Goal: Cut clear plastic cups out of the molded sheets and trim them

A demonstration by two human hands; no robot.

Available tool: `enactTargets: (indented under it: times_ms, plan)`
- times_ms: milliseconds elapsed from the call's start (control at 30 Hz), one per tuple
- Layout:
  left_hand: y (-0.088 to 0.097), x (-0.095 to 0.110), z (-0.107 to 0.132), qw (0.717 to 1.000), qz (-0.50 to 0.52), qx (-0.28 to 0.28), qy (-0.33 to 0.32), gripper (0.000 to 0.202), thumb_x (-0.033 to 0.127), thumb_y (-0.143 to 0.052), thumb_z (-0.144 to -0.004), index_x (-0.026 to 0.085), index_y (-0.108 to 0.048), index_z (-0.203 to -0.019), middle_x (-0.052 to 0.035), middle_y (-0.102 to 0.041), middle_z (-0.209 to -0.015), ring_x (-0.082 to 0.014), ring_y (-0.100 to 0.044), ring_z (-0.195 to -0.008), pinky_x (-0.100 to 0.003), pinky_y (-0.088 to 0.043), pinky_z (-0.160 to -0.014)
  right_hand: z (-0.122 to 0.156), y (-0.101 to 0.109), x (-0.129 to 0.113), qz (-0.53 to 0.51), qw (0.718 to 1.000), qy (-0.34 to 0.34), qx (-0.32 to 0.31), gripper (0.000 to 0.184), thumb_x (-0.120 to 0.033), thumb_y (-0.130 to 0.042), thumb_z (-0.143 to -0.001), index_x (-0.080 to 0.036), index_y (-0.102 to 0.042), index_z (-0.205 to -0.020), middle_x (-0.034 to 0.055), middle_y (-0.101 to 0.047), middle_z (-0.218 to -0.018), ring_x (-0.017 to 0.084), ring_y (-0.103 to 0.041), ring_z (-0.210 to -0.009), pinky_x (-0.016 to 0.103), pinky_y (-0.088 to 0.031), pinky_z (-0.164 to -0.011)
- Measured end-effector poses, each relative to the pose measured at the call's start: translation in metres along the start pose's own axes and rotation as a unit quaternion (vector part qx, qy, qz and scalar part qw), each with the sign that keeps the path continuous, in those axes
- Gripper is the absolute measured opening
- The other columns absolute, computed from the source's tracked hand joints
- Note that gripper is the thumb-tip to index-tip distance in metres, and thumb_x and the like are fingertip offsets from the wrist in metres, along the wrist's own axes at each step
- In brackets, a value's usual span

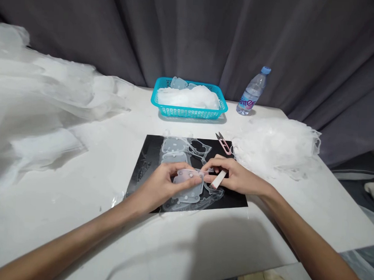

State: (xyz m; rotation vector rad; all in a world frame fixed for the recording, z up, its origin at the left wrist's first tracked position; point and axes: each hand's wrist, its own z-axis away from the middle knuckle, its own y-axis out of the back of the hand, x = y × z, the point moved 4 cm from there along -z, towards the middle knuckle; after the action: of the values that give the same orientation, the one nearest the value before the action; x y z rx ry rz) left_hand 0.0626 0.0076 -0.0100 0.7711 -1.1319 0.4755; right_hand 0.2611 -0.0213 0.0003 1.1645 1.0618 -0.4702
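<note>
the left hand (165, 181) reaches in over a black mat (234, 200), its grip pinching a translucent cloud-shaped piece (189, 194) between thumb and fingers. this piece is dotted with small round marks and sits above the near half of the mat. the right hand (236, 175) meets it at the right edge, thumb and index finger pressed close together there, and a pale, flat-sided stick (218, 179) is tucked in the same grip (its lower tip looks dark). the 2 hands are nearly touching.

farther up the mat lies another translucent sheet (174, 145), with clear, curling offcuts (202, 149) beside it. small pink-handled snips (224, 145) rest at the mat's far right corner, blades pointing away, next to a heap of clear scraps (276, 148).

behind, on the white desk (108, 161), stand a blue basket (191, 113) filled with white material (189, 97) and 1 upright bottle (252, 93) with a blue cap. a large whitish pile (49, 88) spreads across the left side, and a grey curtain (191, 37) hangs beyond.
</note>
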Motion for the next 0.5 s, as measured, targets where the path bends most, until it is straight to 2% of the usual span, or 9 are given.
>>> enactTargets:
  times_ms: [167, 367, 500]
  plan:
    - [-0.0037, -0.002, -0.0001, 0.999, 0.03, -0.027, 0.017, 0.042, 0.058, -0.073, -0.086, 0.016, -0.076, -0.088, 0.0008, -0.061, -0.07, -0.0117, -0.047, -0.062, -0.023, -0.033, -0.055, 0.0028, -0.0032, -0.0007, 0.022, 0.999, 0.021, -0.034, 0.014, -0.02, -0.072, -0.093, -0.022, -0.074, -0.106, 0.0, -0.057, -0.092, 0.015, -0.055, -0.083, 0.027, -0.047, -0.078]
    - [-0.006, -0.0002, 0.0019, 0.995, 0.074, -0.041, 0.047, 0.04, 0.057, -0.075, -0.084, 0.018, -0.074, -0.09, -0.0012, -0.07, -0.073, -0.0139, -0.059, -0.061, -0.022, -0.041, -0.053, 0.0046, -0.008, -0.004, 0.034, 0.996, 0.052, -0.057, 0.013, -0.018, -0.069, -0.094, -0.023, -0.067, -0.106, 0.0015, -0.062, -0.102, 0.019, -0.057, -0.099, 0.031, -0.048, -0.088]
    - [-0.0072, -0.003, 0.0013, 0.992, 0.106, -0.047, 0.049, 0.04, 0.057, -0.078, -0.082, 0.018, -0.074, -0.09, -0.0021, -0.074, -0.072, -0.0144, -0.062, -0.059, -0.022, -0.044, -0.051, 0.0056, -0.0068, -0.0014, 0.036, 0.997, 0.035, -0.064, 0.017, -0.016, -0.067, -0.094, -0.023, -0.066, -0.109, 0.001, -0.06, -0.102, 0.016, -0.057, -0.09, 0.028, -0.047, -0.081]
